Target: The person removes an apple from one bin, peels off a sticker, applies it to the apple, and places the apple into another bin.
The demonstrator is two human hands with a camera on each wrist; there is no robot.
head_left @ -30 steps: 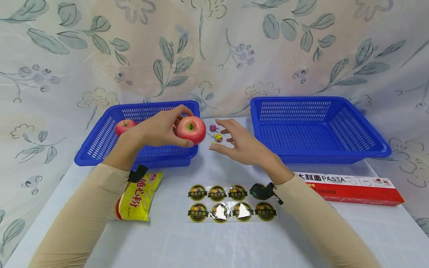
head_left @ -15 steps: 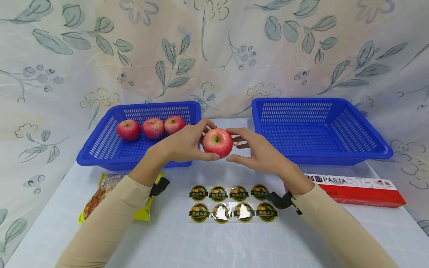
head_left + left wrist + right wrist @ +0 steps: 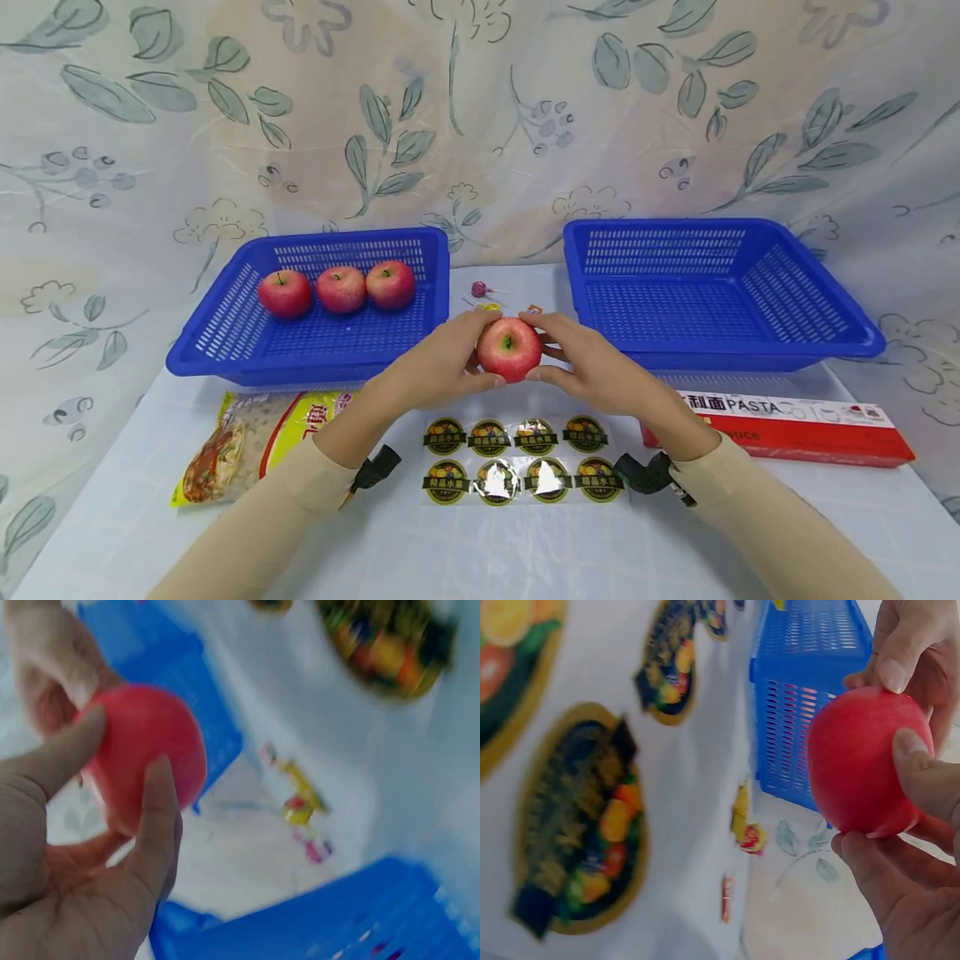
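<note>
Both hands now hold one red apple [image 3: 509, 352] above the surface [image 3: 465, 550], stem end up in the head view, between the two blue baskets and just beyond the sheet of round fruit stickers [image 3: 522, 460]. A second ago only the left hand [image 3: 431, 367] had it, by the edge of the left blue basket [image 3: 300, 368], while the right hand [image 3: 600, 372] was apart from it. Now the fingers and thumb of each hand grip the apple from opposite sides, and it sits closer to the stickers than half a second ago. The left forearm has shifted toward the middle, so more of the yellow food bag [image 3: 243, 437] shows, and the purple lollipop [image 3: 478, 289] is in sight again behind the hands. Three apples [image 3: 342, 289] lie in a row in the left basket; the right blue basket [image 3: 720, 346] and the red-and-white pasta box [image 3: 817, 427] have stayed put.
</note>
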